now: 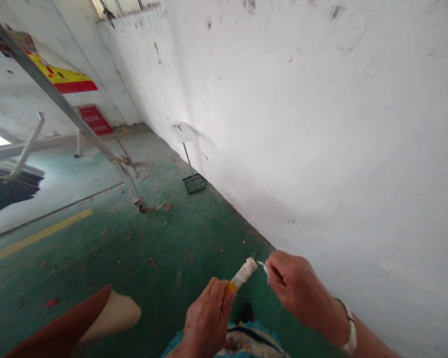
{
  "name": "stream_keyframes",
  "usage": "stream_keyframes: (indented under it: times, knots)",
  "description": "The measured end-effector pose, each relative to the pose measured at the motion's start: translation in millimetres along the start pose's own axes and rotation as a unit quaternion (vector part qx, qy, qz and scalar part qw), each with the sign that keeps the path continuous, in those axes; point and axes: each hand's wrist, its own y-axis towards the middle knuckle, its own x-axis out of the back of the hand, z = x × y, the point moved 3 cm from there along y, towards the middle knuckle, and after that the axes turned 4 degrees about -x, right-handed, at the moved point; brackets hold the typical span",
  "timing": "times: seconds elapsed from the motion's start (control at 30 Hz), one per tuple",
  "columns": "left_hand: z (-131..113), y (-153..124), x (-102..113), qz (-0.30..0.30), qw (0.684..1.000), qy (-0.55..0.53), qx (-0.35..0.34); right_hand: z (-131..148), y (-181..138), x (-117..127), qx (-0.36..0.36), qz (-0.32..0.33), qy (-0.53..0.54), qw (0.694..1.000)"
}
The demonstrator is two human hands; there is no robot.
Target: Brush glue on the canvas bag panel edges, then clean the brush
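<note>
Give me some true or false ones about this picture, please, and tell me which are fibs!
1. The left hand holds a stick. True.
2. The stick is all blue. False: it shows yellow and white.
3. The right hand pinches a white scrap. True.
4. The ground below the hands is bright pink. False: the floor there is green.
5. Nothing is worn on the right wrist. False: a white band is round it.
6. A red sign is by the far wall. True.
</note>
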Motion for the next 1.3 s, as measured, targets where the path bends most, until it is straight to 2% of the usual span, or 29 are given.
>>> stream_keyframes:
  times: [0.1,0.2,0.33,0.43,0.57,0.67,0.8,0.9,1.0,1.13,1.23,1.3]
  knots:
    - [-2,0,0,0.015,1.000,-0.007,0.000,15,-2,-16,0.016,0.021,-0.009,1.000]
    - [-1,-2,-2,0.026,1.000,-0.015,0.002,2,7,-28,-0.009,0.010,-0.083,0.996]
    - [2,-4,-6,0.028,0.999,-0.021,0.016,-23,12,-16,-0.056,-0.021,-0.116,0.991]
    - [0,-4,-5,0.021,0.999,-0.016,0.023,-13,3,-5,-0.036,-0.006,-0.071,0.997]
    - [-5,-1,-2,0.022,1.000,-0.002,0.017,7,-1,-18,0.003,0.035,-0.051,0.998]
    - [-6,0,-2,0.031,0.999,-0.002,0.012,-3,9,-26,-0.015,0.019,-0.095,0.995]
    - [-4,-1,-2,0.037,0.999,-0.004,0.021,-19,13,-11,-0.046,-0.012,-0.107,0.993]
    - [-5,-2,-2,0.036,0.999,0.005,0.026,-6,1,-5,-0.017,0.018,-0.081,0.996]
    - [-8,-1,-2,0.036,0.999,0.014,0.020,9,-4,-16,0.018,0.045,-0.086,0.995]
    - [-8,-3,-4,0.025,1.000,0.016,0.000,-2,8,-26,0.002,0.023,-0.118,0.993]
    - [-5,-6,-4,0.026,1.000,0.011,0.004,-15,13,-11,-0.024,-0.005,-0.120,0.992]
    - [-5,-6,-4,0.030,0.999,0.012,0.008,-13,8,-1,-0.007,0.011,-0.098,0.995]
